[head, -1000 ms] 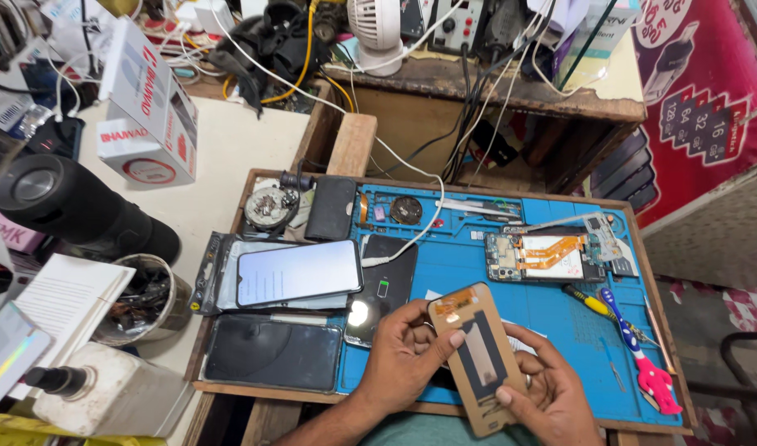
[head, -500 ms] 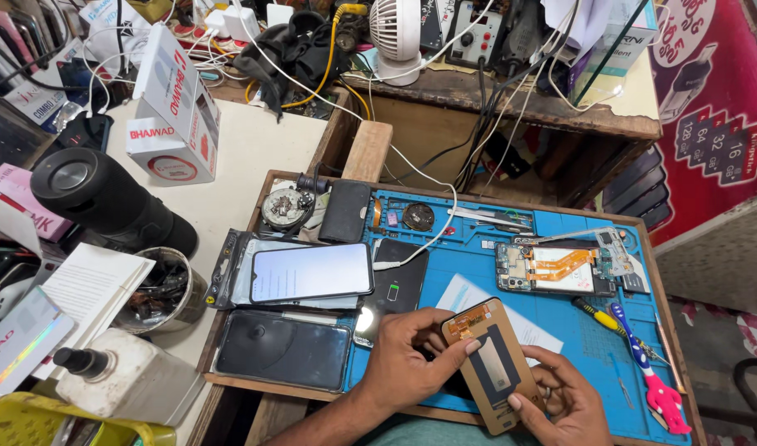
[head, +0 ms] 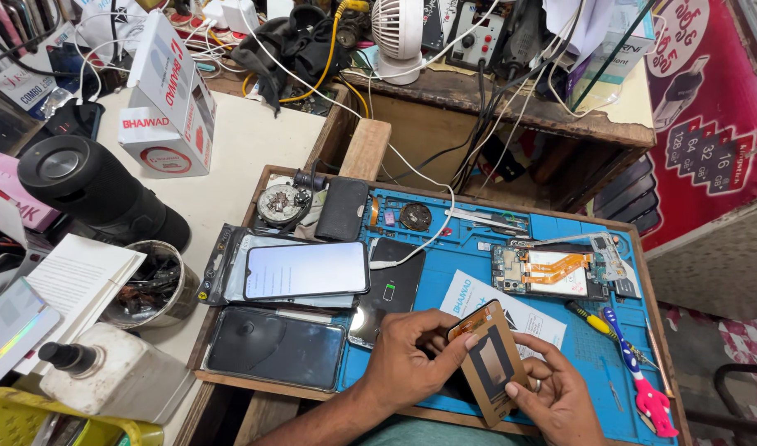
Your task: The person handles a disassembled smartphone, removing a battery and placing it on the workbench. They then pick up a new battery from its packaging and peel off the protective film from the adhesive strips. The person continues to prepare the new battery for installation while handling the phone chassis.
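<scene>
Both my hands hold a thin brown phone part with a dark rectangle and an orange flex strip (head: pixel 487 361), tilted up over the blue work mat (head: pixel 576 343). My left hand (head: pixel 407 357) grips its upper left edge with fingers curled. My right hand (head: pixel 553 396), a ring on one finger, pinches its lower right edge. A white paper slip (head: pixel 510 310) lies on the mat just behind the part.
An opened phone with exposed board (head: pixel 552 271) lies at mat right; a yellow-handled screwdriver (head: pixel 591 318) and pink-handled brush (head: pixel 643 384) beside it. Phones (head: pixel 306 270) and a dark screen (head: pixel 275 347) lie left. Black speaker (head: pixel 97 190), metal cup (head: pixel 151 283), white bottle (head: pixel 114 376), box (head: pixel 168 99), small fan (head: pixel 397 29).
The camera has tilted and moved closer. My hands have turned the brown part more upright, and my right hand has shifted to its lower right edge.
</scene>
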`<state>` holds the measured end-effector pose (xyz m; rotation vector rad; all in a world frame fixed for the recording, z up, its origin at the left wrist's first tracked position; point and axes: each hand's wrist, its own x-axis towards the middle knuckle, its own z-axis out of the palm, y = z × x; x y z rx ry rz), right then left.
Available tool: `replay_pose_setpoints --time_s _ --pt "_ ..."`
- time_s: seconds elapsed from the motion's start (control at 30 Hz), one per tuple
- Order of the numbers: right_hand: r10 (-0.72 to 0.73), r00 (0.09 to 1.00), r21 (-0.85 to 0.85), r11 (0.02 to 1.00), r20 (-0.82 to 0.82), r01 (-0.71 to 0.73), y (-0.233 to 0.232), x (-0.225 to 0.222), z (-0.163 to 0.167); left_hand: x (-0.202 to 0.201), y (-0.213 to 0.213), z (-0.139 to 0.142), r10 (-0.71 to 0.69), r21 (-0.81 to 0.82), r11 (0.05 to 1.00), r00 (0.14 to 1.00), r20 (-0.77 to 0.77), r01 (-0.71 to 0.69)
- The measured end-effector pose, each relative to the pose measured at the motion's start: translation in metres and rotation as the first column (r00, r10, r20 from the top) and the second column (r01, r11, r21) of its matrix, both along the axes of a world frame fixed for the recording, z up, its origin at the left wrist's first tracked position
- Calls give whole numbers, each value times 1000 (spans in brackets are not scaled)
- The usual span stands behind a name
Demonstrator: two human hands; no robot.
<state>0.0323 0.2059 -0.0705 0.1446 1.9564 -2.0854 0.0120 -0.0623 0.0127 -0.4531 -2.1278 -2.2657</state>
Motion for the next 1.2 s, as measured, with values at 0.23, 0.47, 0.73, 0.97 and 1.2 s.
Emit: replay_pose_setpoints --time_s 0.23,0.47,0.73,0.97,1.2 --pt "-6 999 -3 1000 51 7 3 -1 -7 1 2 1 -11 -16 1000 999 -42 11" --pt "5 1000 -48 999 7 -5 12 -2 -22 2 2 -1 -6 -3 1000 1000 -30 6" --pt "-33 999 63 997 -14 34 15 2 -5 -9 -3 -20 -34 188 982 975 218 -8" --pt "77 891 752 571 -448 329 14 -14 50 -14 -18 -28 -53 313 950 974 220 -19" --pt "515 771 917 327 -374 227 18 -25 45 -13 -16 -25 -99 337 941 965 242 12"
